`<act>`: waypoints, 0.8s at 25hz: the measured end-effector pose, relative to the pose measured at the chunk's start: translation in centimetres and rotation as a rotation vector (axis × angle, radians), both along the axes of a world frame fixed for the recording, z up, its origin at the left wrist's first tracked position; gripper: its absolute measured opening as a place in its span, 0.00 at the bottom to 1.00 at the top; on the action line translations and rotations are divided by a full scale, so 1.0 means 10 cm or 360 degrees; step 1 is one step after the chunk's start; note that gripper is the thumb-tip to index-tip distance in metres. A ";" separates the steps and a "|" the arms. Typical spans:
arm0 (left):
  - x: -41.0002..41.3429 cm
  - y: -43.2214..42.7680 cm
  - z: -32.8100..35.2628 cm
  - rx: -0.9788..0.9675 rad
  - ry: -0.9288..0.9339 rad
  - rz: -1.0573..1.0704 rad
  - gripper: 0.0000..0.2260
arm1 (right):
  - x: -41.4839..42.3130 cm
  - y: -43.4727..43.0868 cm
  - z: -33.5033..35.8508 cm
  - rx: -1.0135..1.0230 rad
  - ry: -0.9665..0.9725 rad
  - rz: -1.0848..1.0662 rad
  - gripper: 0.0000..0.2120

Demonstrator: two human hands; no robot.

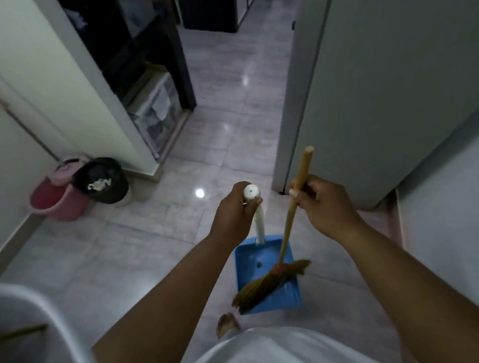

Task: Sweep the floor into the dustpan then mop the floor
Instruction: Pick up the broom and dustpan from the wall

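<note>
Sweeping stage: left hand (234, 211) grips dustpan (266, 275) handle; right hand (320, 202) grips broom (291, 220), bristles in pan below. Mopping remains.

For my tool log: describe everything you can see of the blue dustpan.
The dustpan is a blue, plastic-looking rectangular tray with low side walls, down at the tiled floor in front of the person. A white tubular handle rises from its back edge to a rounded cap, where the left hand grips it. The broom's brown bristles lie across its open front. One small dark spot sits inside; what it is cannot be told.
</note>
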State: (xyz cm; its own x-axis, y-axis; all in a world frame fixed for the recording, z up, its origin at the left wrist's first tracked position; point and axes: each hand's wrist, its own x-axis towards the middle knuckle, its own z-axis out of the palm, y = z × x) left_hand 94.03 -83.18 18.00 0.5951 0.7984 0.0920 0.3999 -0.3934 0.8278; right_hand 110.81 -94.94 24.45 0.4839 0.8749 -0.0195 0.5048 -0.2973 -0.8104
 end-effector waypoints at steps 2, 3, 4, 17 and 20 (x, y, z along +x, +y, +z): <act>-0.38 0.33 -0.01 -0.0007 -0.0019 0.0149 0.11 | -0.29 0.47 0.01 -0.0010 0.0011 0.0122 0.03; -0.55 0.47 -0.01 -0.0003 -0.0022 0.0200 0.11 | -0.41 0.68 0.01 -0.0011 0.0019 0.0165 0.03; -0.70 0.60 -0.01 -0.0001 -0.0015 0.0243 0.12 | -0.52 0.86 0.01 -0.0009 0.0024 0.0206 0.03; -2.59 1.93 0.09 -0.0095 0.0021 0.1061 0.14 | -2.20 3.20 -0.02 -0.0014 0.0159 0.1029 0.05; -2.89 2.22 0.08 -0.0109 0.0030 0.1256 0.13 | -2.53 3.75 -0.05 0.0048 0.0141 0.1245 0.04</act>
State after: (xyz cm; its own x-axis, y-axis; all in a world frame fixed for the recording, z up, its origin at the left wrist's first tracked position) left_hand 65.16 -61.02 18.84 -0.1483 0.9887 0.0226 0.5538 0.0641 0.8302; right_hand 85.53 -57.43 23.98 -0.2749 0.9615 -0.0002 0.4915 0.1403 -0.8595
